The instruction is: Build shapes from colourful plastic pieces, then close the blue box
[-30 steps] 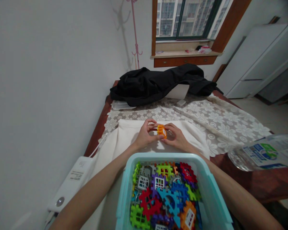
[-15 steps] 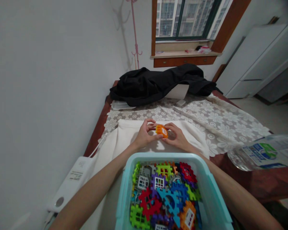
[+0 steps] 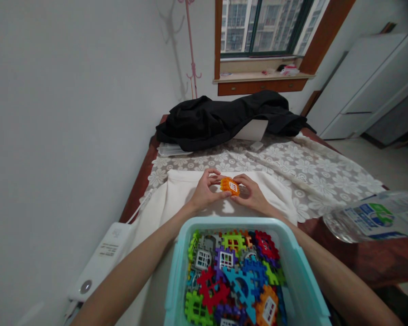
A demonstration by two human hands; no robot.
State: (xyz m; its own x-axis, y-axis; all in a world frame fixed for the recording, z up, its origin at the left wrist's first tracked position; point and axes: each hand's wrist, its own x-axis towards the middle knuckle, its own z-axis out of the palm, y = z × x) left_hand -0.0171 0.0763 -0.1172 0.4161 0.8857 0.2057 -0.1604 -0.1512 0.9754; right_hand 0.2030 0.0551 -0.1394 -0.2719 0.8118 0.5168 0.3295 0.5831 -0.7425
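Both my hands meet above a white cloth (image 3: 177,192) on the table. My left hand (image 3: 206,190) and my right hand (image 3: 250,192) each pinch an orange toothed building block with a small white window (image 3: 229,185), held between the fingertips. Close to me stands a light-blue plastic bin (image 3: 180,267) filled with several coloured interlocking blocks (image 3: 233,278) in red, green, purple, blue, orange and grey. My forearms pass along either side of the bin.
A white power strip (image 3: 100,260) with a cord lies at the left table edge. A plastic water bottle (image 3: 370,217) lies on its side at the right. A black jacket (image 3: 224,117) covers a white box at the far end of the lace tablecloth. The wall is close on the left.
The orange block has been turned between my fingers, so its white window face now shows. My hands stay in nearly the same place.
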